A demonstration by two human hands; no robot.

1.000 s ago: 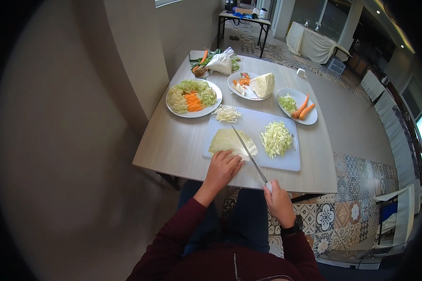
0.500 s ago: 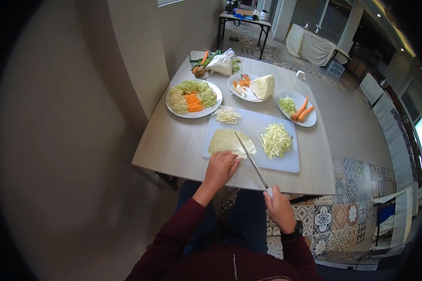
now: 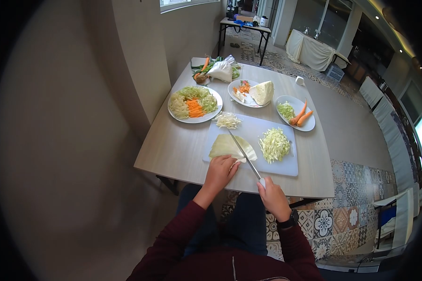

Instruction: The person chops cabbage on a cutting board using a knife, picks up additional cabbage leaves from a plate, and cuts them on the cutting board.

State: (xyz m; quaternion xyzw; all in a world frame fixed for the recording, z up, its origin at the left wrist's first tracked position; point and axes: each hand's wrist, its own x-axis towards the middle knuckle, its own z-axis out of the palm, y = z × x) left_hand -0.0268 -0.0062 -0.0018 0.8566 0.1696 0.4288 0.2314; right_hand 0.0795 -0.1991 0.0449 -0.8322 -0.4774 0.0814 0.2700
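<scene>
A pale cabbage leaf (image 3: 222,144) lies on the white cutting board (image 3: 248,125). My left hand (image 3: 219,171) presses on the leaf's near edge with its fingers bent together. In my right hand (image 3: 273,197) is the handle of a knife (image 3: 243,152), whose blade lies across the leaf just right of my left fingertips. To the right on the board is a heap of shredded cabbage (image 3: 274,144). A smaller heap of pale shreds (image 3: 227,120) sits at the board's far left corner.
Behind the board stand a plate of shredded vegetables (image 3: 173,115), a plate with a cabbage wedge (image 3: 262,93) and a plate with carrots (image 3: 301,117). A white bag (image 3: 220,71) and greens lie at the table's far end. A wall is at the left.
The knife and my right hand have shifted left, closer to my left hand, and the blade has moved over the leaf. The view has tilted up slightly.
</scene>
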